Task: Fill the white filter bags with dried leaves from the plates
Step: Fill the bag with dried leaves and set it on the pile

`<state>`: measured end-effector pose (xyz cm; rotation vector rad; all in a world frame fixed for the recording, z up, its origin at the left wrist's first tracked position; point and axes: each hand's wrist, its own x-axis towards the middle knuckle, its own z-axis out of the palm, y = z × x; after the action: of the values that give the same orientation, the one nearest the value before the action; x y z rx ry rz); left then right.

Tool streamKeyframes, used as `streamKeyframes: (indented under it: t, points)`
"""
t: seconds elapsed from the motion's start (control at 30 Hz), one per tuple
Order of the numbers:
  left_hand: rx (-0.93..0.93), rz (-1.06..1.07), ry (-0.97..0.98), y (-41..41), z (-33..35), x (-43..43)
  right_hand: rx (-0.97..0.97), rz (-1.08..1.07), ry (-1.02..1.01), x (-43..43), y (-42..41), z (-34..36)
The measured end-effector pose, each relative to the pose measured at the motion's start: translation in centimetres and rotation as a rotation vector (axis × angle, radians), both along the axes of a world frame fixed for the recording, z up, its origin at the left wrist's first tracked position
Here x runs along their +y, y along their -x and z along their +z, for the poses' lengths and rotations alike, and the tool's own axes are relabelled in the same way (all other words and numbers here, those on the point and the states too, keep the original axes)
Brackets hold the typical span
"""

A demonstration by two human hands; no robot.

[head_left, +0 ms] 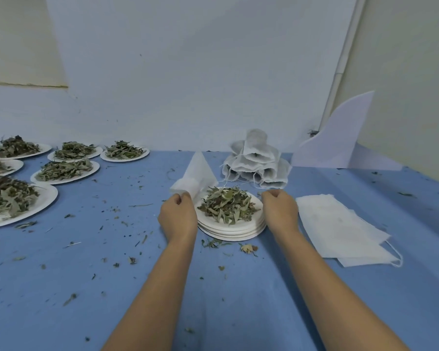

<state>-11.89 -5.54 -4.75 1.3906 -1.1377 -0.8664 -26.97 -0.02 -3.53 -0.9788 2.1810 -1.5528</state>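
I'm pinching the white filter bag [197, 177] in my left grip [178, 215], its length rising away beside the plate [227, 224]; dried leaves [227, 205] are lying just left of my curled, seemingly empty right grip [280, 211].

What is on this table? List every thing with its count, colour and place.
leaf plates: at least six, white, green-brown leaves, table's left side
plate stack: one, white, leaves on top, between the hands
open filter bag: one, white, behind the left hand
filled bags: one pile, white, behind the stack
flat bags: a few, white, right of the stack
foam sheet: one, white, rear right
leaf crumbs: many, green-brown, scattered on the blue cloth
left hand: pinches the open filter bag
right hand: fingers curled, nothing seen in it
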Motion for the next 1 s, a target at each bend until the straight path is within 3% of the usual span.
streamKeyframes:
  t: [0.17, 0.4, 0.47, 0.57, 0.7, 0.83, 1.0]
  points:
    - [0.245, -0.030, -0.037, 0.4, -0.2, -0.7, -0.208, 0.123, 0.017, -0.5, -1.0, -0.6]
    - [0.217, -0.024, -0.014, 0.7, -0.4, -0.8, -0.257, 0.140, 0.062, -1.1, -0.9, -1.4]
    - [0.223, -0.004, -0.024, 0.5, -0.4, -0.8, -0.160, 0.137, 0.090, -1.0, -0.9, -1.4]
    - [0.181, 0.035, 0.010, 0.2, -0.3, -0.9, 0.202, 0.193, 0.173, -0.9, -1.1, -0.9]
    - [0.135, 0.078, 0.109, -0.1, -0.1, -0.7, 0.620, 0.370, -0.055, -2.2, -1.9, 0.2]
    - [0.129, 0.075, 0.158, -0.4, 0.1, -0.4, 0.726, 0.502, -0.347, -4.1, -2.8, 0.2]
    - [0.160, 0.082, 0.152, -0.5, 0.1, -0.4, 0.707, 0.557, -0.430, -4.7, -2.8, -0.6]
